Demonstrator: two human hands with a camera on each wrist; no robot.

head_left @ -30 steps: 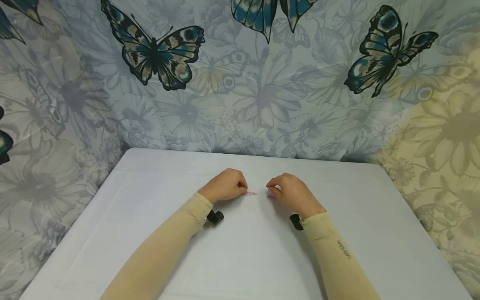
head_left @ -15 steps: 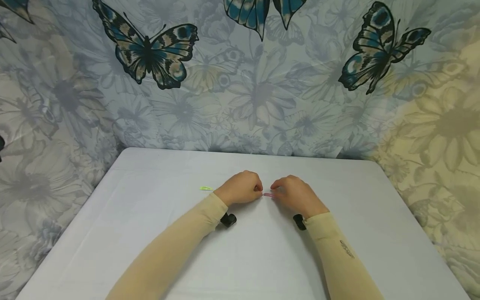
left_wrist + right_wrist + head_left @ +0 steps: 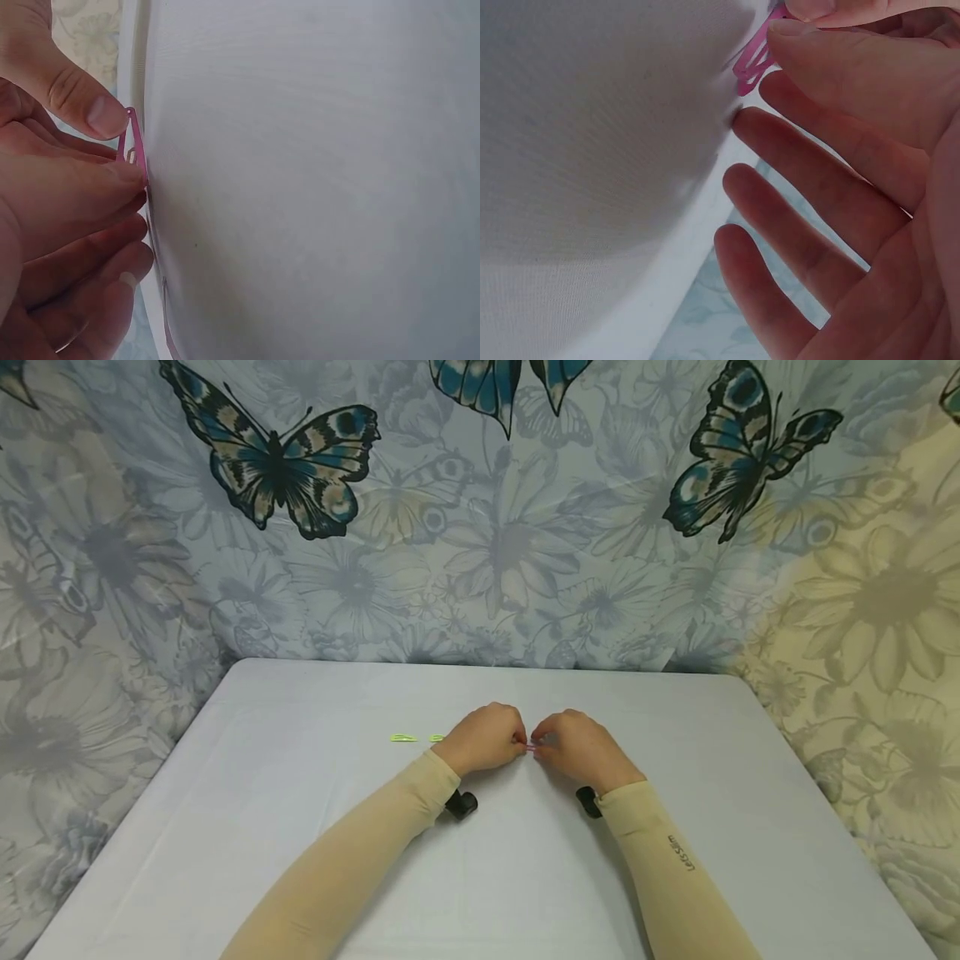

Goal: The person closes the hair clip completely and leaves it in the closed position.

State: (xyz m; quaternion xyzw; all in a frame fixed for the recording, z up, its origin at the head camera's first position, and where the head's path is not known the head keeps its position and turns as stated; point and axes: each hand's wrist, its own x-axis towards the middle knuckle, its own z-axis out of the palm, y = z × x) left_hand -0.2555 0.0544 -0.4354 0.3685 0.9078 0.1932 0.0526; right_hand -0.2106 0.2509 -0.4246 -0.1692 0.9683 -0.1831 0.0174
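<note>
A slim pink snap hair clip (image 3: 531, 747) lies between the fingertips of both hands, low over the white table. My left hand (image 3: 487, 737) pinches one end between thumb and fingers. In the left wrist view the clip (image 3: 140, 150) shows as a narrow triangle, its tip against the right thumb (image 3: 105, 116). The right hand (image 3: 576, 745) holds the clip from the other side; its remaining fingers (image 3: 810, 195) are spread in the right wrist view. Thumb tips of both hands partly cover the clip (image 3: 763, 39) there.
Two yellow-green hair clips, one farther left (image 3: 403, 738) and one beside the left wrist (image 3: 437, 738), lie in a row on the table (image 3: 300, 710). The table's back edge meets a wall (image 3: 510, 552) printed with flowers and butterflies. Black cameras sit at both wrists.
My left hand has moved right until its fingertips meet the right hand's at the pink clip. The two yellow-green clips have come into sight behind it. The head view has shifted slightly.
</note>
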